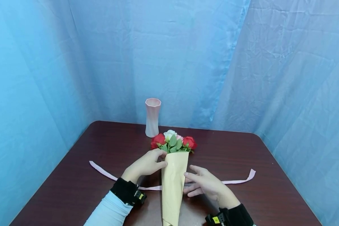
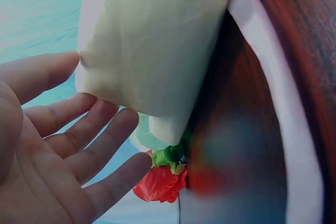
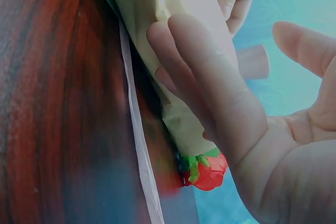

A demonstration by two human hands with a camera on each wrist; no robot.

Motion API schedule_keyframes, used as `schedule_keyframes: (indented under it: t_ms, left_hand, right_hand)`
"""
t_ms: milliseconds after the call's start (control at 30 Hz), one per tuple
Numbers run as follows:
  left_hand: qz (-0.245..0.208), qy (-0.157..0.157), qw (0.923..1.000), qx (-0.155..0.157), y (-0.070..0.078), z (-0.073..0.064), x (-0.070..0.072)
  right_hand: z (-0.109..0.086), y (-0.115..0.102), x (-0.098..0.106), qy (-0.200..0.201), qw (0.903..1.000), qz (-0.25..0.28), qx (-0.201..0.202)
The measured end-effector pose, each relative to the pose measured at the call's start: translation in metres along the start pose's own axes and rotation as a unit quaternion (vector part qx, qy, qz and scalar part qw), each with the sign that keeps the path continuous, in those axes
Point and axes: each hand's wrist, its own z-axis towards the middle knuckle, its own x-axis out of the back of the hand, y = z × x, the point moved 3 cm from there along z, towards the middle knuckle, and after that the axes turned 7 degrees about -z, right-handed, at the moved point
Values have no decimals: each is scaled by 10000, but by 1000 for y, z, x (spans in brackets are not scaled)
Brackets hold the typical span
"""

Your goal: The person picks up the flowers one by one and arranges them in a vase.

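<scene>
A bouquet wrapped in cream paper (image 1: 173,185) lies on the table, with a red flower (image 1: 190,142), another red one, a white flower (image 1: 169,135) and green leaves at its far end. Under it runs a pale pink ribbon (image 1: 103,171), its ends spread left and right. My left hand (image 1: 147,163) is at the paper's upper left edge; in the left wrist view its fingertips (image 2: 127,121) touch the rim, fingers fairly straight. On the other side, my right hand (image 1: 206,185) has its fingers extended beside the paper. Whether they touch it, I cannot tell.
Behind the flowers, near the far edge of the dark wooden table (image 1: 124,141), stands a pale pink vase (image 1: 152,117). Blue curtains (image 1: 175,62) hang behind the table and along both sides.
</scene>
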Motion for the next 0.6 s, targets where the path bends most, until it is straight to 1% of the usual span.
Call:
schedule_keyframes:
  t_ms: [100,200,267,400,600]
  left_hand:
    - [-49,-7,10000,-41,2,-1,2]
    - [35,1,10000,-91,2,-1,3]
    - [60,0,10000,-65,2,-1,4]
    - [87,-44,9999,82,0,-2,5]
    - [129,-179,9987,464,-6,-3,6]
  right_hand:
    - [0,0,0,-10,10000,51,-32]
    - [0,0,1,-27,10000,64,-28]
    - [0,0,2,-41,10000,64,-25]
    - [0,-1,2,-73,10000,39,-44]
    - [-2,0,0,-68,10000,-53,-39]
